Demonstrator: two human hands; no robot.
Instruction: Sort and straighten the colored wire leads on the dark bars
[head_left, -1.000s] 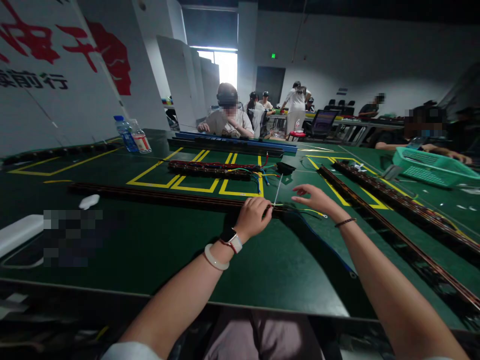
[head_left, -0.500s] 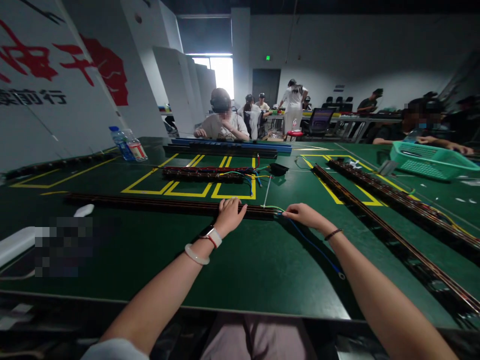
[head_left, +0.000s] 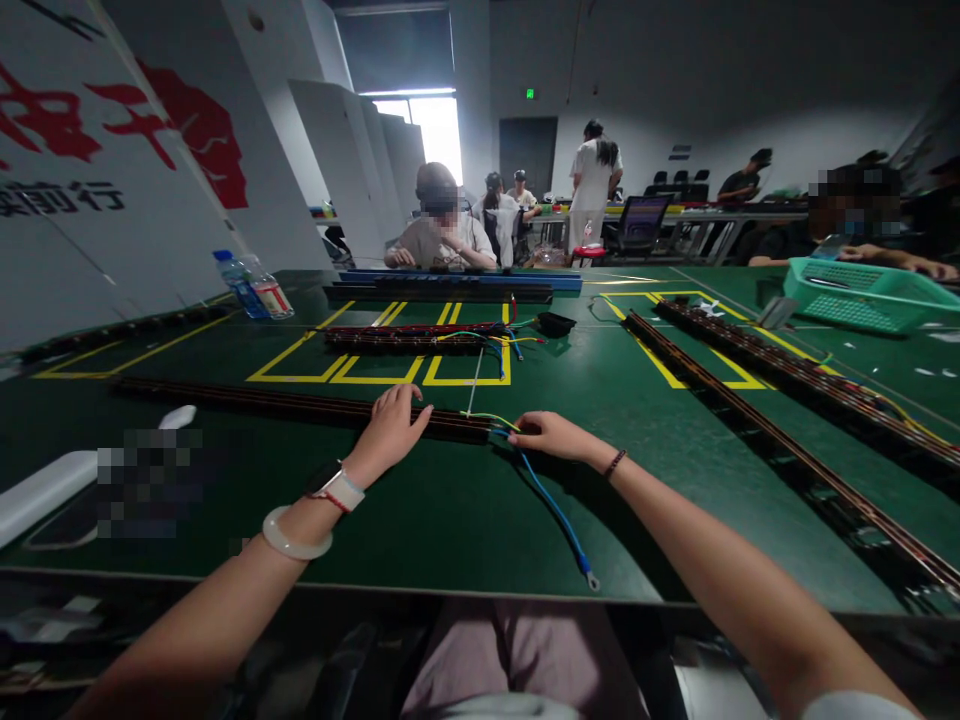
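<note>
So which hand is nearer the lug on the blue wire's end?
Right. The right hand is beyond the lug, near the right end of the dark bar; the left hand is farther to the lug's left, on the bar.

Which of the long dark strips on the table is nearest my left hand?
The crosswise strip in front of you, directly under your left hand. The other strips lie farther off, behind it or to the right.

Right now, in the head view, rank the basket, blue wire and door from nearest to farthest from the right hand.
1. Blue wire: at the right hand, trailing toward the camera.
2. Basket: off right, farther forward.
3. Door: ahead, across the room.
</note>
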